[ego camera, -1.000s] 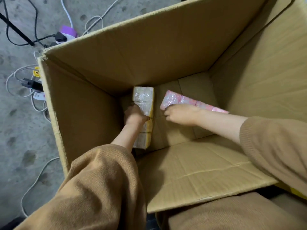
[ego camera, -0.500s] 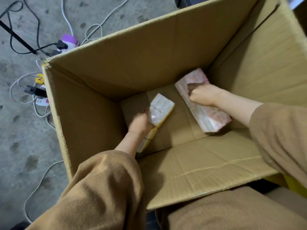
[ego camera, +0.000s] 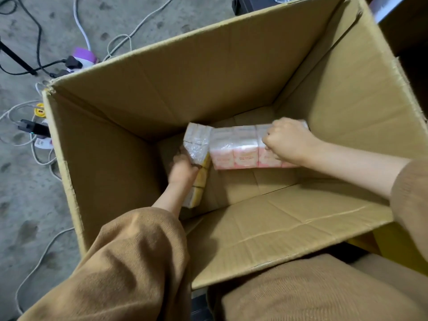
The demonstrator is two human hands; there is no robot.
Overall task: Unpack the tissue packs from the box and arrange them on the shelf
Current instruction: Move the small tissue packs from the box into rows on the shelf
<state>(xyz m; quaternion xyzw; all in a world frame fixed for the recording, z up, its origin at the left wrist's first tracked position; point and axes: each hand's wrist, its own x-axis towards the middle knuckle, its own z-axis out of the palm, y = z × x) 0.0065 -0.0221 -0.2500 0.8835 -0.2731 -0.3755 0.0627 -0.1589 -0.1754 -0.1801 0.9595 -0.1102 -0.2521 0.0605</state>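
Both my arms reach deep into a large open cardboard box [ego camera: 208,72]. My left hand [ego camera: 183,170] grips a yellow tissue pack [ego camera: 196,147] wrapped in clear film, held on end near the box's left wall. My right hand [ego camera: 289,140] holds a pink tissue pack [ego camera: 238,149] by its right end, lifted off the box floor and lying crosswise. The pink pack's left end touches the yellow pack. No shelf is in view.
The box stands on a grey concrete floor [ego camera: 23,205]. Cables, a purple-topped power strip [ego camera: 83,56] and plugged adapters [ego camera: 34,128] lie to the left of it. The box's near flap [ego camera: 278,228] folds inward over my lap. A dark object [ego camera: 254,3] sits behind the box.
My right hand has lifted the pink pack from flat on the box floor and turned it crosswise toward the left. My left hand has raised the yellow pack's far end slightly.
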